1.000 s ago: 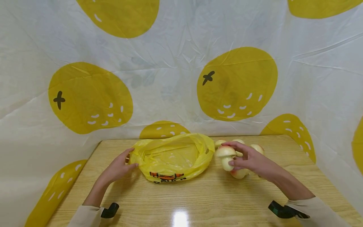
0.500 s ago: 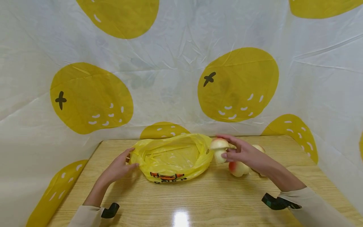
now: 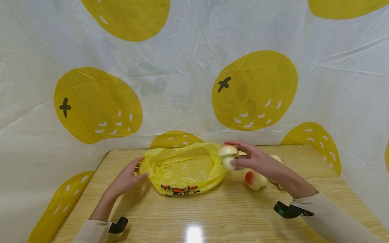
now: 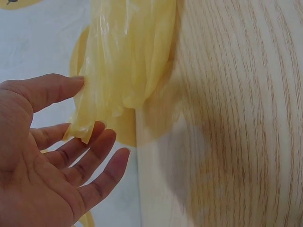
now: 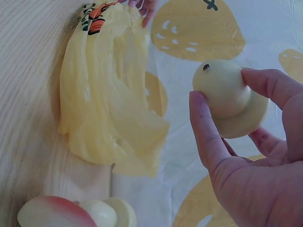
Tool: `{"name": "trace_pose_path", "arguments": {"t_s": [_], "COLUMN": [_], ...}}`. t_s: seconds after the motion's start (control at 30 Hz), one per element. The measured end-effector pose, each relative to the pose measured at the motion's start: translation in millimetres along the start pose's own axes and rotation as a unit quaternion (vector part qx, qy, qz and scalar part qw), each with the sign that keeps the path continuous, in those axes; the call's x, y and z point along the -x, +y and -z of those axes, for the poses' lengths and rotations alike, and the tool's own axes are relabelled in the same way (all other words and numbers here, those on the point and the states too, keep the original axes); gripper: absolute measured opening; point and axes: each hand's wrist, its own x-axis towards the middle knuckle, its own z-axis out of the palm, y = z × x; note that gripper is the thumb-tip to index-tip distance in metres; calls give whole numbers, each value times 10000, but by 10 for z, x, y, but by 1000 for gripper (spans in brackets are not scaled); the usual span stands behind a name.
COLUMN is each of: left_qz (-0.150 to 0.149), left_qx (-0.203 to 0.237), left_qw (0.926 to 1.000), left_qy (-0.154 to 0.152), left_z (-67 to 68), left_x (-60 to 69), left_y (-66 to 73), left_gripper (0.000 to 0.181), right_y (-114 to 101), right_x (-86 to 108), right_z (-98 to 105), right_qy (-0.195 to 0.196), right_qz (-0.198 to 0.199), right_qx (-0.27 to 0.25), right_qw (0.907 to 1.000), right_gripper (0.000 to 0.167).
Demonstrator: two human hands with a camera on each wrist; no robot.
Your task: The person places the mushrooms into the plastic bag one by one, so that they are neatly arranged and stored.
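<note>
My right hand (image 3: 252, 157) grips a toy mushroom (image 3: 227, 157) by its sides, thumb and fingers apart around it. The mushroom is cream, with a reddish tinge on its cap, and is upright in the head view at the right rim of a yellow plastic bag (image 3: 182, 180). In the right wrist view, the round stem end of the mushroom (image 5: 222, 90) faces the camera. The bag stands with its mouth spread wide, and no object shows inside. My left hand (image 3: 129, 175) holds the bag's left end, its thumb and loosely bent fingers around the gathered plastic (image 4: 90, 113).
A cream toy with a red patch (image 3: 255, 180) lies on the wooden table (image 3: 225, 216) right of the bag. More pale mushroom-like pieces (image 3: 278, 158) are partly hidden behind my right arm. A white cloth with yellow fruit prints (image 3: 179, 101) hangs behind the table.
My right hand has carried the toy mushroom left, away from the other pieces and up to the bag's right rim. My left hand and the bag have hardly moved.
</note>
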Motion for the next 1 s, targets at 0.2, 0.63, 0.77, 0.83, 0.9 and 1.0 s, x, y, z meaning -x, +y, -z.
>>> {"name": "trace_pose_path", "arguments": {"t_s": [0.2, 0.63, 0.77, 0.83, 0.9, 1.0], "left_qz": [-24, -151, -184, -202, -218, -237], "left_qx": [51, 43, 60, 56, 40, 18], "left_qw": [10000, 9999, 9998, 9998, 9998, 9997], "left_qy": [-50, -43, -28, -20, -12, -5], "left_z": [6, 29, 34, 34, 35, 34], "left_x": [-13, 1, 7, 8, 6, 2], "left_y": [4, 28, 26, 23, 18, 11], "left_gripper": [75, 75, 75, 75, 75, 75], "right_y": [-70, -186, -218, -227, -229, -222], "right_x": [-106, -437, -543, -596, -648, -726], "right_z": [-28, -138, -183, -199, -210, -225], "right_qy": [-81, -188, -168, -180, -201, -239], "right_qz": [76, 54, 3, -10, 20, 56], "right_qx": [-57, -116, -124, -164, -223, -372], "right_qw": [9999, 9997, 9998, 9997, 9995, 9990], "right_gripper": [61, 61, 63, 63, 63, 61]}}
